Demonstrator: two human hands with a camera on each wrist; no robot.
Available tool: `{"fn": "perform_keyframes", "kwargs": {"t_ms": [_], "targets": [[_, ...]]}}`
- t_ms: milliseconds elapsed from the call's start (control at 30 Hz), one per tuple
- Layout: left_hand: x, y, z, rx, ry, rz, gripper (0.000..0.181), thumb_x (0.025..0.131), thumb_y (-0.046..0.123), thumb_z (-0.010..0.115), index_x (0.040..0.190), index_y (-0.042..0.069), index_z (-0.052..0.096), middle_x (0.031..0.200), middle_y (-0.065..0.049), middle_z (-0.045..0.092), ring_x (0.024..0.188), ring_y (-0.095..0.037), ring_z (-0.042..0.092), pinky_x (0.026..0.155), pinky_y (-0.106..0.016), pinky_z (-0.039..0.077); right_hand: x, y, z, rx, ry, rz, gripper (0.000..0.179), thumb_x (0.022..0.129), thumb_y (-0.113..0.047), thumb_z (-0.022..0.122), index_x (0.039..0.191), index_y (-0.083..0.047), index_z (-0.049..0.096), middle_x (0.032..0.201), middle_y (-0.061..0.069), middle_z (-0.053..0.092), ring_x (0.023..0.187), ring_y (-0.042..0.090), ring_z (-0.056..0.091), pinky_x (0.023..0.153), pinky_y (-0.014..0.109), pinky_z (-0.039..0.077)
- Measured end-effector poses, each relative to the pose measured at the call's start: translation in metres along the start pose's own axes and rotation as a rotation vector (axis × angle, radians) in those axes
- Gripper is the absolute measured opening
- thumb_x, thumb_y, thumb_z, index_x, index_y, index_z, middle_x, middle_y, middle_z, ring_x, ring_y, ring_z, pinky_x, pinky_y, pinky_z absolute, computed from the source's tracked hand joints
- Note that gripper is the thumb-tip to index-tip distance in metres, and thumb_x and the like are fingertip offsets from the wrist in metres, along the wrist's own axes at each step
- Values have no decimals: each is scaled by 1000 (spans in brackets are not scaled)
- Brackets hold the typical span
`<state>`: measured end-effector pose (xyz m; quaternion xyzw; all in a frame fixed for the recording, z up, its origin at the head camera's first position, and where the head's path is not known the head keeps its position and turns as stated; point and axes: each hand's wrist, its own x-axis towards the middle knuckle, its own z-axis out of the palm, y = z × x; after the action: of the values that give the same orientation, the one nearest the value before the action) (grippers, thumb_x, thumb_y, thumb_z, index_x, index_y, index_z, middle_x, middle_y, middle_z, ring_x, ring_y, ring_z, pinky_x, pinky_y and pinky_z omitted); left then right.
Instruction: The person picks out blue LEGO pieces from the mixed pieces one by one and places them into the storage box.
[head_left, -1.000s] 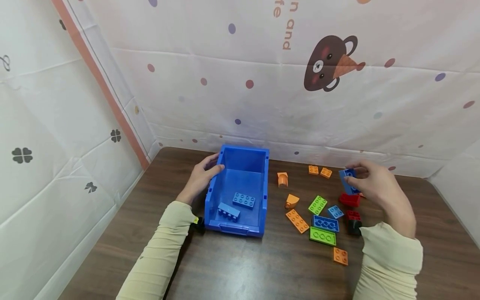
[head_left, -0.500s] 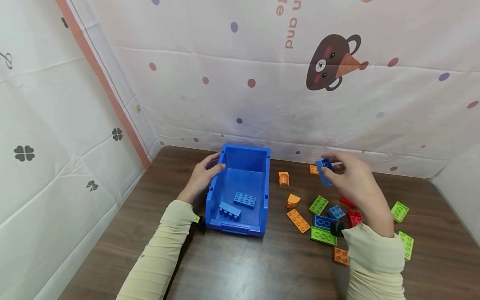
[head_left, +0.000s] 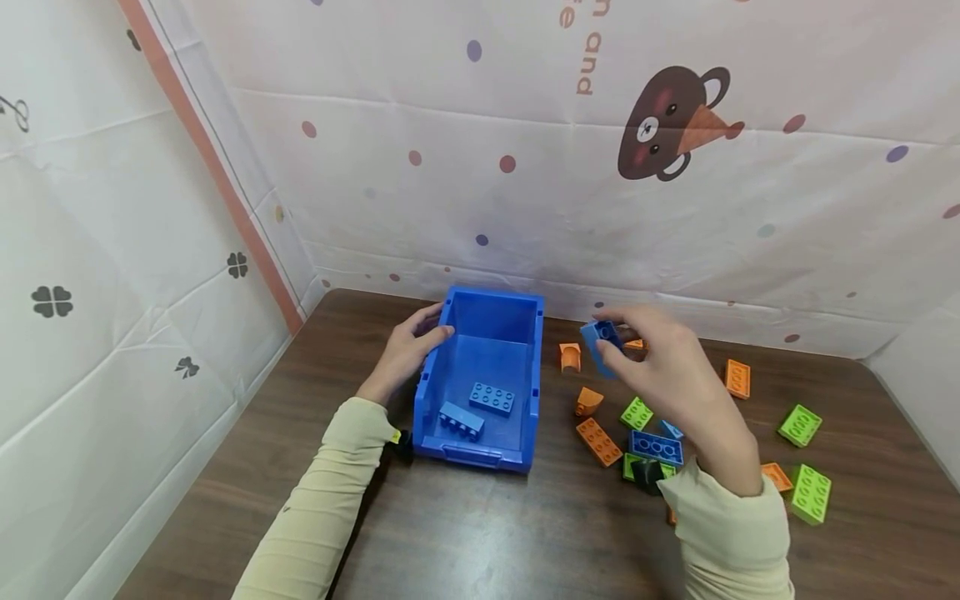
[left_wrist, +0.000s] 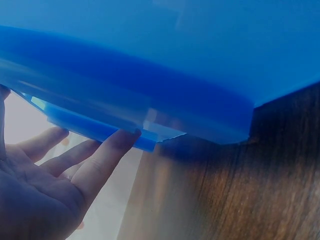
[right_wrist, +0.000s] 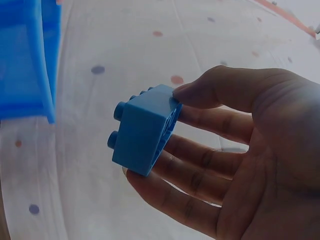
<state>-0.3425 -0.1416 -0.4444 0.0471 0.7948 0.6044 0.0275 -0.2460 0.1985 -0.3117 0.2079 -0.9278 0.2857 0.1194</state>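
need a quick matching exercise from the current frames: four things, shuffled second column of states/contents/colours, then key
Things:
1. Left hand
2. Right hand
3. Blue bin
4. Rightmost brick on the table, head view

Matches:
A. Bright green
B. Has two blue bricks inside
C. Touching the bin's side
D. Holding a raised blue brick

Pairs: 1-C, 2-D, 3-B, 4-A

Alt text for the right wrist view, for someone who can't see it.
The right hand pinches a blue brick, its studs facing picture left. Part of a blue bin shows at upper left, with a pale, spotted sheet behind.
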Motion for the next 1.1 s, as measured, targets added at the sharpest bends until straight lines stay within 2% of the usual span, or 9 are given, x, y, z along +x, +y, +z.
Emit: {"fn": "perform_keyframes", "kwargs": {"t_ms": [167, 300, 533, 700, 933, 1100], "targets": [[0, 1, -1, 7, 3, 3, 59, 107, 39, 64, 160, 21, 48, 157, -13, 51, 142, -40, 50, 109, -66, 46, 6, -13, 13, 24, -8, -54, 38, 99, -8, 75, 137, -5, 68, 123, 17, 69, 95, 30, 70, 77, 50, 63], [1, 3, -2, 10, 1, 3, 58, 107, 39, 64, 160, 22, 47, 158, -12, 51, 143, -40, 50, 109, -67, 45, 13, -24, 26, 38, -24, -89, 36, 99, -8, 74, 135, -6, 70, 120, 12, 70, 85, 23, 65, 73, 42, 61], [2, -1, -1, -2, -5, 1, 60, 106, 39, 65, 160, 20, 48, 156, -13, 52, 143, -39, 50, 109, -66, 45, 22, -33, 50, 48, -77, -99, 36, 100, -13, 74, 135, -7, 70, 130, 12, 69, 100, 28, 66, 79, 45, 63], [1, 0, 0, -6, -5, -1, 61, 105, 42, 65, 160, 22, 48, 156, -12, 53, 143, -38, 50, 109, -66, 46, 30, -30, 65, 20, -103, -127, 35, 99, -13, 75, 134, -7, 71, 127, 12, 69, 95, 26, 66, 80, 43, 63], [-1, 1, -1, 0, 3, -4, 62, 104, 43, 66, 160, 22, 48, 157, -11, 52, 142, -38, 50, 108, -66, 46, 43, -29, 78, -53, -178, -169, 38, 101, -20, 74, 137, -9, 70, 129, 11, 68, 108, 28, 70, 90, 48, 62], [0, -1, 0, -7, 1, -10, 61, 105, 42, 65, 160, 21, 47, 157, -12, 52, 142, -38, 51, 108, -66, 47, 53, -30, 87, -91, -219, -211, 38, 102, -21, 73, 137, -8, 69, 131, 11, 68, 108, 27, 71, 90, 47, 62]]}}
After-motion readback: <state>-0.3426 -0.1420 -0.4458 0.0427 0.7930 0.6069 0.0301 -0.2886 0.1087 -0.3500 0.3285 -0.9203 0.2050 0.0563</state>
